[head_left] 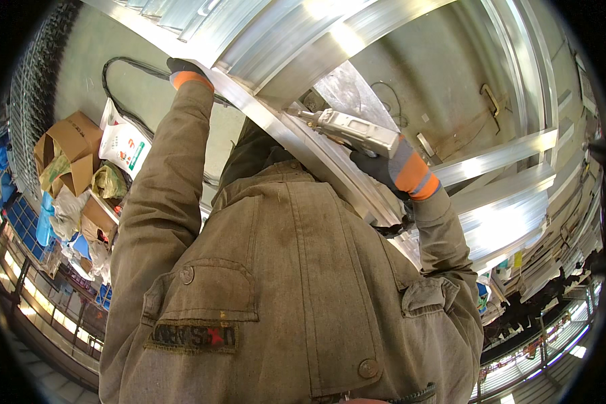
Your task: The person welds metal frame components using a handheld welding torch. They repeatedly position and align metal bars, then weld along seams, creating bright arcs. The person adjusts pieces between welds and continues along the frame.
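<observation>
My right hand (394,168), in a grey and orange glove, is closed around a gun-shaped tool with a light grey boxy body (360,132). The tool's narrow metal nozzle points left and sits close to a joint in the silvery metal frame (249,108). My left hand (190,73), gloved the same way, grips the outer edge of that frame's front bar, farther up and to the left. Its fingertips are mostly out of sight. Ribbed shiny panels (269,40) lie across the frame beyond the bar.
An open cardboard box (71,148), a white printed sack (123,141) and plastic bags stand on the left floor. A black cable (111,81) loops near my left arm. More metal bars (498,158) extend to the right. A bent rod (493,104) lies on the floor past the frame.
</observation>
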The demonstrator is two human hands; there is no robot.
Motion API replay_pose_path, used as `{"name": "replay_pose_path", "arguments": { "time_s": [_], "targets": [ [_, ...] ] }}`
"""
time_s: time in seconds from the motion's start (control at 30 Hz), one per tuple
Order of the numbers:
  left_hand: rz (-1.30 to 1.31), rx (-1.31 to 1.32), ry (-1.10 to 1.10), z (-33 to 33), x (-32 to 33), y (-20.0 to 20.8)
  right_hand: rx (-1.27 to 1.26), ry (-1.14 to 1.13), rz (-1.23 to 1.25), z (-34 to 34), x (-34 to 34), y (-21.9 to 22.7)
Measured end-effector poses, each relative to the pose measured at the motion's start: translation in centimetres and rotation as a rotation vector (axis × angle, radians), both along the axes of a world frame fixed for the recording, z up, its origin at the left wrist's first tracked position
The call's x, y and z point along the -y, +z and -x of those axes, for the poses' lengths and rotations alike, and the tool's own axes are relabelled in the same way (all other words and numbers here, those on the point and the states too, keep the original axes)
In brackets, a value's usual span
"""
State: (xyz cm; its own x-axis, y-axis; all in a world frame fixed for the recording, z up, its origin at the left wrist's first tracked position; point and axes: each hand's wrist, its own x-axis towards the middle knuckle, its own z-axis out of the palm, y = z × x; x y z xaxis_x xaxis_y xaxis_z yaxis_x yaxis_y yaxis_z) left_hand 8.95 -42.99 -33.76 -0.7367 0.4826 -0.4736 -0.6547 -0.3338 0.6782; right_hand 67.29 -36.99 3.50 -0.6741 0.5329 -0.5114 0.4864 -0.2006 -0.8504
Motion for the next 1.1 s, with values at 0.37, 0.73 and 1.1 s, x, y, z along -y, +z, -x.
{"name": "replay_pose_path", "arguments": {
  "time_s": [0.37, 0.73, 1.1],
  "targets": [
    [0.649, -0.085, -0.312, -0.3, -0.6, 10.4, 0.183, -0.494, -0.151, -4.5, 5.3, 6.0],
    [0.755, -1.79, -0.798, -9.1, -9.0, 31.8, 0.622, -0.728, -0.548, -7.6, 17.5, 1.0],
    [1.055, -1.96, -1.389, -16.1, -15.3, 34.9, 0.932, -0.9, -0.667, -7.1, 21.5, -3.2]
  ]
}}
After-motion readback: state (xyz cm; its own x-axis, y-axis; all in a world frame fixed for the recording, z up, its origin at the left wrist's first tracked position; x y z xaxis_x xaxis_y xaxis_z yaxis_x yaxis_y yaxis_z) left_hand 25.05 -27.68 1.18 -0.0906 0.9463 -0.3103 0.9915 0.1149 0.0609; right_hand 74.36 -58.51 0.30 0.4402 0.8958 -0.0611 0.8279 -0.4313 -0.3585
